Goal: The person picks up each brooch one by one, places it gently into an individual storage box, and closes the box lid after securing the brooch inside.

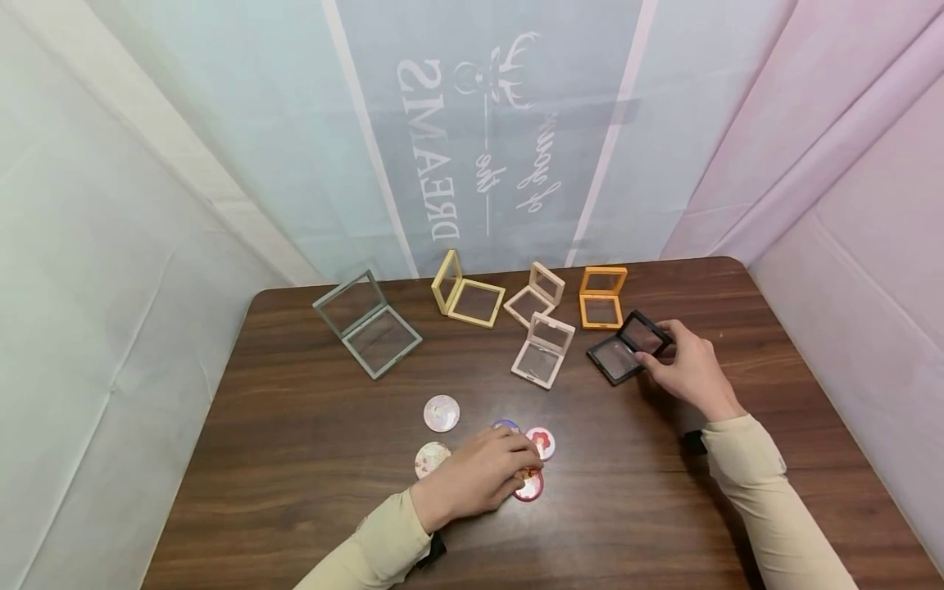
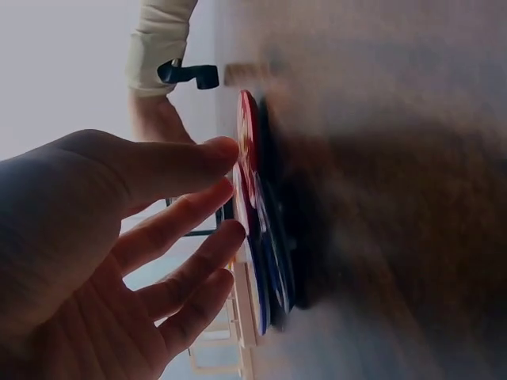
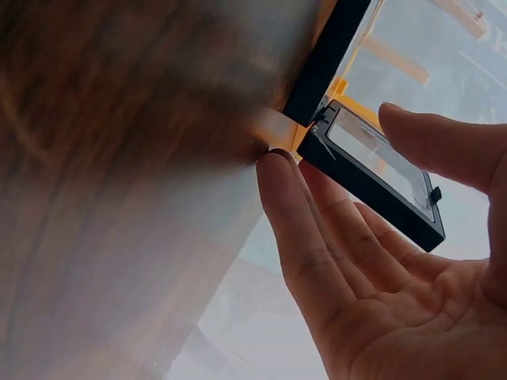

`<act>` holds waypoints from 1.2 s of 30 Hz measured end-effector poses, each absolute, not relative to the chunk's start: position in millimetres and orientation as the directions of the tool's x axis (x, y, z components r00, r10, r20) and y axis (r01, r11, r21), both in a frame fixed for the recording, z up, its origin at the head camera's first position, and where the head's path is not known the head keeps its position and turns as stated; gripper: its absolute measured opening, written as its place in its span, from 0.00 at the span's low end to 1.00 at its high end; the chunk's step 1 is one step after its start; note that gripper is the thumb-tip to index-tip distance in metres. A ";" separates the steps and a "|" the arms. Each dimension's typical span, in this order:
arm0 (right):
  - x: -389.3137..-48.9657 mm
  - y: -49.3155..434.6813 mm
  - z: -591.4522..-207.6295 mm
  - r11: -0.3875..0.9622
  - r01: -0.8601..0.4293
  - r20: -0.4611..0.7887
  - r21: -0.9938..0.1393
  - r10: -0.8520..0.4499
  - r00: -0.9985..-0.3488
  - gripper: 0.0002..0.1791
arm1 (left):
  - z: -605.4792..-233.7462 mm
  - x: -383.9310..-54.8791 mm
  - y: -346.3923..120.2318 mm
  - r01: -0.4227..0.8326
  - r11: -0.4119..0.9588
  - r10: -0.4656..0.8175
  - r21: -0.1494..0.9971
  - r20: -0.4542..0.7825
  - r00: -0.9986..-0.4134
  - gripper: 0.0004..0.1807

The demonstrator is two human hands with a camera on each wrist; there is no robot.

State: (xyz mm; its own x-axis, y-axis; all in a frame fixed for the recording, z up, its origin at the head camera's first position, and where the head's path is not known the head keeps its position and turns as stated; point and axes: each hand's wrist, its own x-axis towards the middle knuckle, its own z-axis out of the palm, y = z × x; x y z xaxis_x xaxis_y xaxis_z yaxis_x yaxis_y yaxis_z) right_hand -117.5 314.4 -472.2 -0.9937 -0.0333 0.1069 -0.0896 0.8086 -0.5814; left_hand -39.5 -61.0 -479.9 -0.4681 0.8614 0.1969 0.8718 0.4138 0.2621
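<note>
My left hand [image 1: 479, 471] reaches over a small group of round button badges, its thumb and fingertips touching them. In that group are a red badge [image 1: 528, 485], a white badge with a red flower [image 1: 542, 443] and a blue badge [image 1: 506, 426], partly covered by the fingers. In the left wrist view, the badges lie overlapped, with the thumb at the red badge [image 2: 247, 131]. My right hand [image 1: 692, 369] holds the raised lid of an open black display frame [image 1: 615, 358], thumb on its inner side, fingers behind it. The frame's other half rests on the table.
Two pale badges [image 1: 442, 414] lie left of my left hand. Along the back stand opened display frames: grey-green [image 1: 379, 340], yellow [image 1: 475, 303], two beige ones [image 1: 538, 365] and orange [image 1: 601, 311]. A cloth backdrop [image 1: 501, 164] rises behind the brown wooden table [image 1: 627, 508].
</note>
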 end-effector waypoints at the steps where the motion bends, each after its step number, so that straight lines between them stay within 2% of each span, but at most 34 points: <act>1: -117.4 314.4 -473.0 0.807 -0.093 0.106 -0.583 -0.037 -0.994 0.27 | -480.9 -38.7 -60.4 0.874 0.414 0.862 0.255 0.196 -0.467 0.11; 5: -117.3 314.6 -475.2 0.809 -0.096 0.100 -0.580 -0.046 -0.994 0.25 | -482.8 -35.5 -58.9 0.866 0.423 0.861 0.267 0.178 -0.476 0.10; 12: -114.7 315.7 -476.5 0.826 -0.088 0.104 -0.557 -0.036 -0.994 0.16 | -484.1 -31.2 -54.3 0.855 0.422 0.864 0.302 0.153 -0.480 0.09; 23: -113.9 316.2 -475.4 0.816 -0.080 0.082 -0.573 -0.040 -0.996 0.15 | -480.7 -28.3 -48.5 0.850 0.447 0.864 0.279 0.113 -0.491 0.10; 30: -114.1 317.6 -472.0 0.817 -0.060 0.049 -0.574 -0.039 -0.998 0.14 | -477.6 -30.0 -46.2 0.856 0.434 0.874 0.280 0.099 -0.476 0.09; 33: -114.9 318.9 -471.1 0.816 -0.056 0.043 -0.576 -0.039 -0.998 0.12 | -476.2 -32.9 -46.2 0.846 0.411 0.877 0.340 0.105 -0.468 0.11; 36: -115.3 319.3 -470.1 0.816 -0.050 0.034 -0.576 -0.037 -0.999 0.11 | -474.3 -37.3 -46.6 0.805 0.380 0.881 0.455 0.087 -0.465 0.11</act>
